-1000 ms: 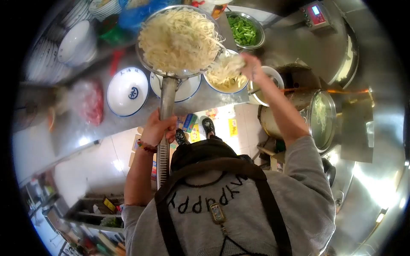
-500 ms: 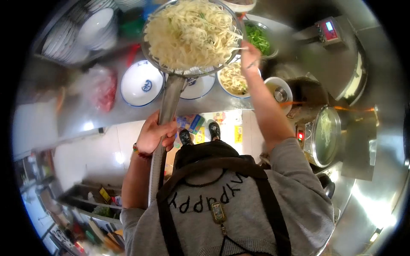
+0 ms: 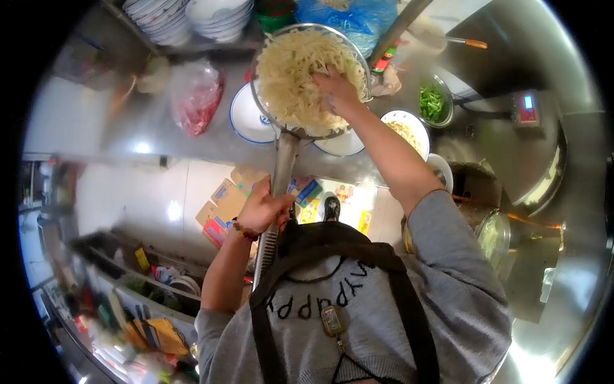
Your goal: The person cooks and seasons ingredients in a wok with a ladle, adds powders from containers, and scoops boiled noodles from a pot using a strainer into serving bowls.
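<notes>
My left hand (image 3: 261, 206) is wrapped around the long metal handle (image 3: 285, 163) of a large strainer. A heap of pale flat noodles (image 3: 284, 77) fills the strainer's round basket, above the counter. Reaching across from the right, my right hand (image 3: 337, 93) is in the noodles, its fingers partly hidden among them. Below the basket, a white bowl with a blue rim (image 3: 245, 121) shows on the left, and another white bowl (image 3: 343, 146) is mostly covered. A third bowl (image 3: 419, 131), holding noodles, stands to the right, partly behind my forearm.
Chopped greens (image 3: 432, 104) sit in a round container at right. A clear bag of something red (image 3: 197, 102) lies on the counter's left. Stacked bowls (image 3: 219, 18) stand at the back. A pot (image 3: 495, 237) and a box with a lit display (image 3: 526, 107) are at right.
My right hand has moved from the strainer's right rim into the middle of the noodles. The view has shifted, and my left hand keeps its hold on the handle.
</notes>
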{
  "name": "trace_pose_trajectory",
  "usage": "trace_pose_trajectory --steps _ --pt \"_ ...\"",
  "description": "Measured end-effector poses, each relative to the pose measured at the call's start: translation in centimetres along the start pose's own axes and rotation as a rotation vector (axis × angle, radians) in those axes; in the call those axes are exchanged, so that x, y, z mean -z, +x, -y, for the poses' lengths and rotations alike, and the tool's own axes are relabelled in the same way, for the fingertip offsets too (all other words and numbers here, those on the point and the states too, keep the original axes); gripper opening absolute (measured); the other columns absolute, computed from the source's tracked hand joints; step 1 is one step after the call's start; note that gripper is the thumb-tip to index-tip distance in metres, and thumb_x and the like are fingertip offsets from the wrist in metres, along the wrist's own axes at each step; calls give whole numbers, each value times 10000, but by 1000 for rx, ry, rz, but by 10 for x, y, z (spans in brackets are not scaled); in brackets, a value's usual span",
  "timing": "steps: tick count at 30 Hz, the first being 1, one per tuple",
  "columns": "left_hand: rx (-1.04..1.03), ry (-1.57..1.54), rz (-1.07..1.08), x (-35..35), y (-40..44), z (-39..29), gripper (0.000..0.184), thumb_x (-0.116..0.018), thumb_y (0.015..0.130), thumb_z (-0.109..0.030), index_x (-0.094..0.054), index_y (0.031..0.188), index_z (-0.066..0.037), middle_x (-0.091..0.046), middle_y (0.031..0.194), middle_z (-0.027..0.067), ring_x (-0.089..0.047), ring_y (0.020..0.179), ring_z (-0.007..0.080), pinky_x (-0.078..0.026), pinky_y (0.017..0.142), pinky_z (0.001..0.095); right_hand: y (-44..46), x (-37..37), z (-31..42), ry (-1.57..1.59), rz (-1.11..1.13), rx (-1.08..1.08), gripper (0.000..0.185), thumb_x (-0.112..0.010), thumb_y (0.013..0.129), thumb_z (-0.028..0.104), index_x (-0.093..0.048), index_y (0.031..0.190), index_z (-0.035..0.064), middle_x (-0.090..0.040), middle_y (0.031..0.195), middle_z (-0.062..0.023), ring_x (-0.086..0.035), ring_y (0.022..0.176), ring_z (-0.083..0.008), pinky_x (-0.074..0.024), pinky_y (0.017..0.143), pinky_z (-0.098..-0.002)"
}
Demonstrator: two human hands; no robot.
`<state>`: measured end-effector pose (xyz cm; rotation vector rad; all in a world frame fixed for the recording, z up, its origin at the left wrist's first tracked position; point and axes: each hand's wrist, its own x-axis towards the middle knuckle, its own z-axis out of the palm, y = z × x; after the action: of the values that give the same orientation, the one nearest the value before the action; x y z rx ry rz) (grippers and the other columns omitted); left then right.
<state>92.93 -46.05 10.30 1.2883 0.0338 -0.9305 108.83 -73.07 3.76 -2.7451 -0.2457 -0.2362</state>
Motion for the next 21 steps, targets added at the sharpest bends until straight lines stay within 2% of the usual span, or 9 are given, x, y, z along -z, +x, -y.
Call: trace_pose_trajectory --steps 3,8,10,13,15,17,19,20,21 --pt "30 -77 -50 2 4 13 227 -592 813 -51 -420 955 -8 -491 572 54 -489 421 130 -429 378 285 13 -10 -25 156 174 -128 353 -628 788 192 -604 1124 86 -574 1154 -204 -599 979 -262 -470 824 -347" --pt "-1 -105 -27 9 18 17 212 -586 818 -41 -423 946 2 -487 589 54 -486 421 134 -436 385 289 1 44 -35 540 -6 -226 386 -699 698 53 -624 1074 2 -644 1000 -176 -614 908 -219 -485 796 -306" --pt "-14 -99 -29 15 21 13 218 -589 819 -40 -426 956 5 -486 594 55 -486 422 133 -439 387 289 -17 90 -7 240 -57 -155 450 -735 652 28 -620 1086 -8 -644 1011 -163 -614 909 -200 -487 805 -299" --pt "-44 -58 -85 19 22 9 203 -581 803 -38 -448 956 -29 -489 605 50 -454 407 123 -376 356 277 -52 80 -26 96 -182 -68 498 -732 645 124 -611 1113 6 -652 837 -167 -645 847 -281 -507 778 -328" --pt "-35 -24 -121 23 24 8 203 -582 803 -38 -440 948 -31 -481 601 46 -453 408 125 -381 361 285 -74 26 -75 431 -2 -284 526 -746 647 145 -599 1140 34 -643 888 -151 -627 907 -281 -494 824 -332" --pt "-27 -11 -126 23 23 4 210 -590 810 -43 -445 959 -17 -480 592 43 -461 413 124 -401 372 288 -78 11 -83 480 64 -223 557 -758 649 172 -586 1167 65 -622 975 -149 -603 973 -283 -478 867 -336" --pt "-30 -29 -109 22 23 -2 227 -605 823 -53 -462 988 11 -486 577 41 -478 421 120 -437 391 286 -60 14 -56 238 19 124 589 -766 651 205 -571 1197 99 -590 1097 -162 -573 1045 -285 -457 907 -343" --pt "-30 -1 -118 23 24 -1 221 -605 825 -55 -465 983 10 -485 574 38 -475 421 118 -432 390 284 -42 7 -51 207 39 110 611 -776 649 236 -560 1213 144 -507 1243 -169 -538 1106 -296 -439 939 -365" --pt "-26 29 -126 22 25 0 214 -605 826 -56 -468 978 9 -484 571 36 -473 421 116 -427 389 283 -26 11 -22 150 -16 113 624 -772 653 250 -549 1227 151 -509 1247 -167 -539 1108 -302 -431 952 -361"
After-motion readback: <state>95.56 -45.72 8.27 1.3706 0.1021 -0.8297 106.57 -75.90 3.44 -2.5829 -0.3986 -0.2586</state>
